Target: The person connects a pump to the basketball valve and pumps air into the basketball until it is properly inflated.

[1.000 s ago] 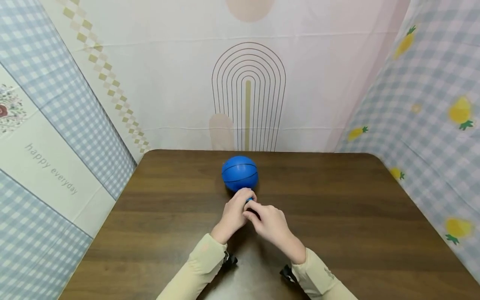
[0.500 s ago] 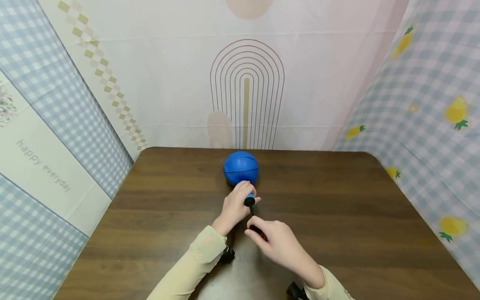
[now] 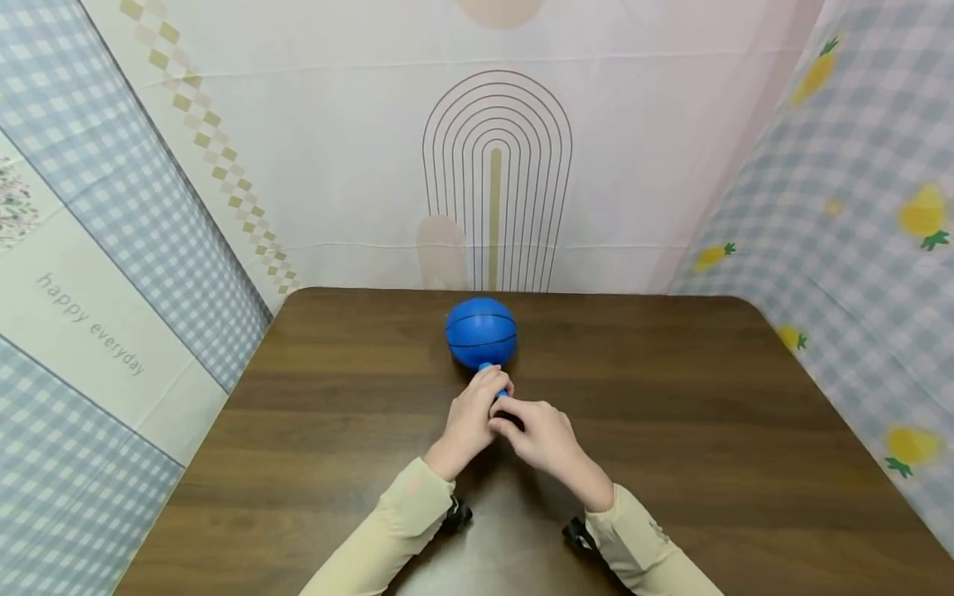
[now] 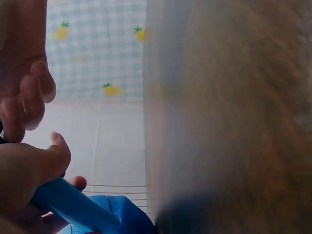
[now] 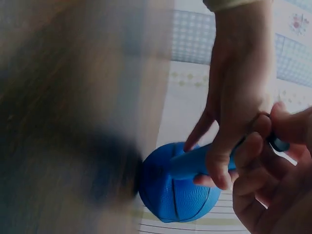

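Observation:
A blue basketball [image 3: 480, 331] with black seam lines rests on the wooden table. My left hand [image 3: 468, 420] curls round the slim blue barrel of a ball pump [image 5: 192, 163], whose front end meets the ball's near side. Close behind it, my right hand [image 3: 542, 440] grips the pump's dark handle end, almost touching the left hand. Most of the handle is hidden by the fingers. In the left wrist view, the pump [image 4: 73, 204] slants from the left hand down to the ball [image 4: 114, 207].
The brown wooden table [image 3: 671, 397] extends to both sides. A pale printed cloth [image 3: 358, 165] hangs behind its far edge. Checked cloths stand on the left and right, the right one [image 3: 842, 248] with yellow pineapples. Black wrist straps [image 3: 580, 536] show near the cuffs.
Half a second ago my right hand was drawn back toward me, showing the pump's dark rod. Now it is pushed forward against the left hand again, and the rod is out of sight.

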`<state>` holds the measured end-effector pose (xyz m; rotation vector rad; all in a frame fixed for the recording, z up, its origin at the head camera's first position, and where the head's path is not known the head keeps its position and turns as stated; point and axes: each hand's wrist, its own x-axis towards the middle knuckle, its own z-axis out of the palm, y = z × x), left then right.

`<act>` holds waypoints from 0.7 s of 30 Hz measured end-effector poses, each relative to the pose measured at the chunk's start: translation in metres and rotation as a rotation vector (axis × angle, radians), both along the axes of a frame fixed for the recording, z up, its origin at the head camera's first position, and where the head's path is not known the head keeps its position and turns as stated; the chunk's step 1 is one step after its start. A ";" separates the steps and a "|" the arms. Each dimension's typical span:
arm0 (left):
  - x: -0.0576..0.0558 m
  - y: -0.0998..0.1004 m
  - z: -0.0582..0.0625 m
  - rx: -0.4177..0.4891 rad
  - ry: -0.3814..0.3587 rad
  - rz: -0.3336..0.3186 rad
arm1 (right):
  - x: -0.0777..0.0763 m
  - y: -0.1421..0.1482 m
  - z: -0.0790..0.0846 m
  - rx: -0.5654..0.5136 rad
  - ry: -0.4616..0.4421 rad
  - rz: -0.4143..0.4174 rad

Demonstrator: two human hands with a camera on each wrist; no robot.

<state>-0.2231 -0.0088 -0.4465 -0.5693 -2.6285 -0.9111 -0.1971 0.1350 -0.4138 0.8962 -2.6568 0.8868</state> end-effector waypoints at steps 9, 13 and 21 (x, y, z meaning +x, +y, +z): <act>-0.004 -0.001 0.000 -0.163 0.028 -0.045 | -0.006 0.013 0.000 -0.027 -0.108 0.108; -0.009 -0.003 -0.001 -0.109 -0.014 -0.105 | -0.003 0.019 -0.001 -0.021 -0.050 0.079; -0.021 -0.012 -0.005 -0.088 -0.038 -0.116 | 0.005 0.034 -0.007 -0.086 -0.086 0.105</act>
